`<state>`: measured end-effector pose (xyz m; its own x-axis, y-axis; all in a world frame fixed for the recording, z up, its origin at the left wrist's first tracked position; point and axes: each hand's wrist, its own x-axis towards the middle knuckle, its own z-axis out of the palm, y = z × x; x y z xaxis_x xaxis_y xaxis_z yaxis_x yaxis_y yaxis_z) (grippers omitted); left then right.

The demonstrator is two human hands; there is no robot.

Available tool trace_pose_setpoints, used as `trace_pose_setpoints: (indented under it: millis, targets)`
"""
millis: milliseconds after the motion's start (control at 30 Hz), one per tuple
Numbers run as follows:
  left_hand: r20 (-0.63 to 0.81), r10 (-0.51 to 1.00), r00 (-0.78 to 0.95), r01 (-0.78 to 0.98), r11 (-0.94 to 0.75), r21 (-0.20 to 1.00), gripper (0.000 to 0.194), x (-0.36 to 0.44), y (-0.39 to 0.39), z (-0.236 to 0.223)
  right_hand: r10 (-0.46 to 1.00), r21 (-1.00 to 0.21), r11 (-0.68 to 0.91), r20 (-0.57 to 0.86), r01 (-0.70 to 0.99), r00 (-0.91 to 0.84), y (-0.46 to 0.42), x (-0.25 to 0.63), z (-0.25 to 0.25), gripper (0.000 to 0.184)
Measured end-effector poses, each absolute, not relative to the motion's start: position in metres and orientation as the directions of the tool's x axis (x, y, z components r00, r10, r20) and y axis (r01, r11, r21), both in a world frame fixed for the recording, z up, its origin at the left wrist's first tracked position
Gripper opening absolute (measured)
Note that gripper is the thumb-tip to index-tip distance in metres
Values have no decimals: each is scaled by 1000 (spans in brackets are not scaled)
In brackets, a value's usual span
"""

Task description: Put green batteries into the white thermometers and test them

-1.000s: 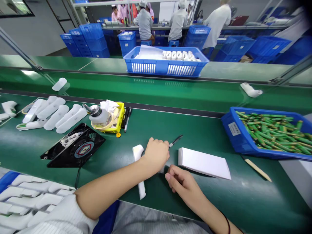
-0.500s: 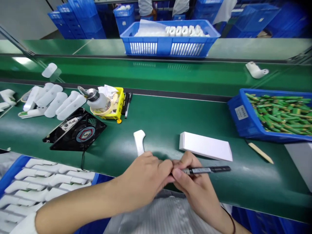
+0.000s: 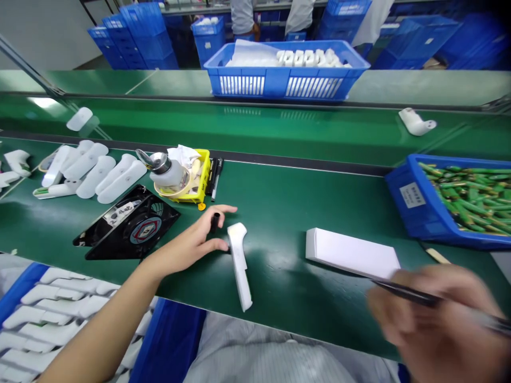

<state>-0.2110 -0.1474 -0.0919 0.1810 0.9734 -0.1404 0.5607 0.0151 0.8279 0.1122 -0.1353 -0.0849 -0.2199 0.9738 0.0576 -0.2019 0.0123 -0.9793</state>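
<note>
My left hand (image 3: 202, 236) is over the worktop with a black pen cap (image 3: 215, 221) tucked in its curled fingers. Its thumb and forefinger are spread apart, close to the head of a white pistol-shaped plastic housing (image 3: 239, 266) that lies on the green surface. Out to the right, my right hand (image 3: 443, 314) is smeared by motion but grips an uncapped black marker pen (image 3: 411, 292), tip toward the left. Between the hands lies a long white box (image 3: 353, 252), with the pen tip appearing near its right end.
A blue bin (image 3: 411, 199) of green parts stands at right. To the left are a black fan (image 3: 131, 226), a yellow basket (image 3: 205, 175) with a metal-topped bottle (image 3: 170, 173), and several white covers (image 3: 96, 175). A blue crate (image 3: 279, 85) stands beyond the belt.
My hands, together on the pen before, have parted. The pen is uncapped: the cap went left with my left hand toward the white housing, the pen right with my right hand.
</note>
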Motion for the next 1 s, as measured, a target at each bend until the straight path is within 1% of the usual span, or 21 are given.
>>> trace_pose_setpoints:
  millis: [67, 133, 233, 300, 400, 533, 633, 733, 867, 1000]
  targets:
    - [-171, 935, 312, 438, 18, 899, 31, -211, -133, -110, 960, -975, -29, 35, -220, -278, -127, 94, -89, 8]
    - [-151, 919, 364, 325, 26, 945, 40, -205, -125, -123, 931, -975, -115, -39, -191, -363, -118, 73, -93, 9]
    - [-112, 942, 316, 243, 34, 969, 51, -194, -122, -134, 881, -969, -212, -132, -130, -454, -103, 40, -99, 13]
    - [-103, 956, 275, 212, 44, 976, 56, -189, -123, -138, 853, -968, -213, -118, -133, -508, -93, 20, -107, 15]
    - [-121, 960, 252, 185, 75, 980, 60, -187, -124, -140, 829, -956, -215, -72, -198, -555, -84, -8, -122, 16]
    - [-152, 964, 219, 204, 107, 973, 62, -189, -122, -141, 852, -910, -256, -53, -326, -521, -81, -31, -140, 15]
    - [-162, 963, 216, 198, 119, 973, 60, -191, -121, -140, 858, -908, -253, -51, -334, -511, -80, -36, -145, 16]
    - [-176, 957, 230, 238, 121, 964, 60, -192, -119, -138, 850, -936, -221, -48, -272, -525, -79, -36, -147, 16]
    - [-176, 952, 249, 299, 98, 949, 55, -194, -116, -137, 848, -982, -108, -10, -156, -530, -80, -35, -148, 16]
    - [-171, 948, 267, 296, 88, 951, 51, -195, -115, -137, 843, -994, -15, 43, -104, -536, -82, -34, -148, 16]
